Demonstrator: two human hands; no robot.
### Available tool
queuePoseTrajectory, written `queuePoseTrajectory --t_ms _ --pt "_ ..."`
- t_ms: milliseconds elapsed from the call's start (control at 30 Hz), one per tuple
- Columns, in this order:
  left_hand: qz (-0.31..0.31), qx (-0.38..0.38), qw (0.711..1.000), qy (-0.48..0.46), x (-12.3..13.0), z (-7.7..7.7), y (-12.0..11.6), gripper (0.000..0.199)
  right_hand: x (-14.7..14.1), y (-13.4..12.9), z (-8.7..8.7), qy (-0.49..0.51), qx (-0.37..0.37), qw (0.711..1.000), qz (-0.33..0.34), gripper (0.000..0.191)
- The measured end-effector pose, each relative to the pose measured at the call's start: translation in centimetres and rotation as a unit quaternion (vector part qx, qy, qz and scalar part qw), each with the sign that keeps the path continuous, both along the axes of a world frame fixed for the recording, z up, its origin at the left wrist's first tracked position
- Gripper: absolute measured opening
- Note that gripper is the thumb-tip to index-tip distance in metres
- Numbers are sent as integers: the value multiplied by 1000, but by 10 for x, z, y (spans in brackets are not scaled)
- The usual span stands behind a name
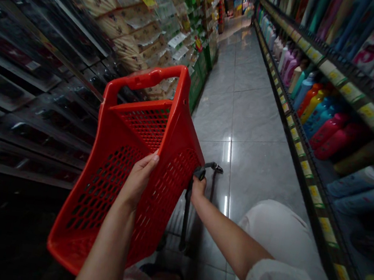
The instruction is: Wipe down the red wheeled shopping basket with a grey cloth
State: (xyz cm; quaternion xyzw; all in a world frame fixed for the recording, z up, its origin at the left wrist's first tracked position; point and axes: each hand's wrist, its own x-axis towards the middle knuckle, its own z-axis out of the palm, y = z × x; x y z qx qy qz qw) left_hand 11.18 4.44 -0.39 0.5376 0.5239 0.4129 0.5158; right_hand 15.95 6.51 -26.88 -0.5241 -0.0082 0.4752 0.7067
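A red plastic shopping cart point(162, 192) with perforated sides tilts in front of me, and no goods show inside its basket. On the basket's near side rim, my left hand point(143, 173) is closed, thumb on top and fingers over the edge. My right hand point(198, 189) is lower, at the outer side of the basket. It is closed around the cart's black frame point(186, 214) just below a dark joint, its fingers partly hidden. The frame's thin legs reach down toward the floor.
Shelves on the right hold several coloured bottles point(334, 133) behind yellow price tags. Tan wrapped packs point(120, 24) are stacked at the left, beside dark boxed goods point(32, 104). A grey tiled aisle floor point(255, 103) runs ahead. My knee in white trousers point(275, 231) is close on the right.
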Motion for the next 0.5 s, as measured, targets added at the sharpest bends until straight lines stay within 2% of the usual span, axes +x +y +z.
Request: queuePoseTrajectory --t_ms 100,267,500 --pt "0 4 1000 5 0 0 2 52 2 2 5 -29 -14 999 -15 30" --pt "6 8 1000 5 2 -1 9 52 -22 -16 7 -62 -61 996 -6 24" --pt "5 14 1000 0 2 -3 10 50 7 8 16 -34 -36 999 19 24"
